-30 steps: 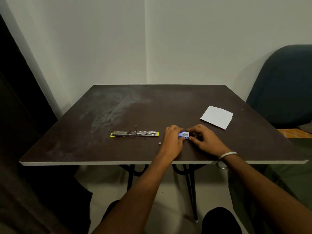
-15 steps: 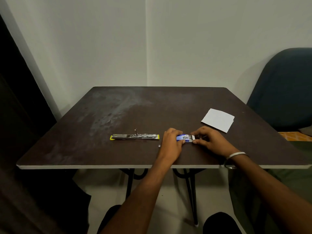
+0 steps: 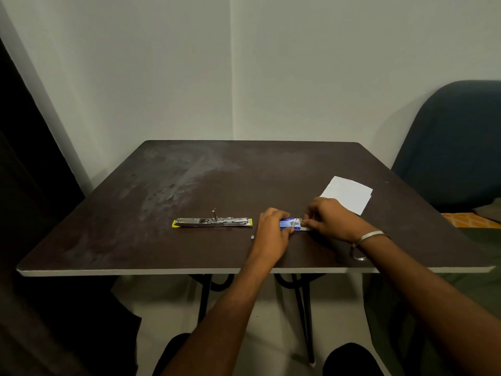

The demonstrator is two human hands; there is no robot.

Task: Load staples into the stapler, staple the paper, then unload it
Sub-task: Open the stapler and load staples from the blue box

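A person's left hand (image 3: 272,231) grips a small blue staple box (image 3: 289,223) on the dark table (image 3: 271,172) while the right hand (image 3: 329,217) pinches its white inner tray (image 3: 305,228), partly slid out; its contents cannot be made out. Left of the grip lies one stapler (image 3: 212,222), opened flat; just beyond the right hand rests one white paper (image 3: 348,194), and a tiny metal bit (image 3: 252,236) sits beside the left hand.

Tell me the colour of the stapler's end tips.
Yellow, on both ends of the stapler; head view.
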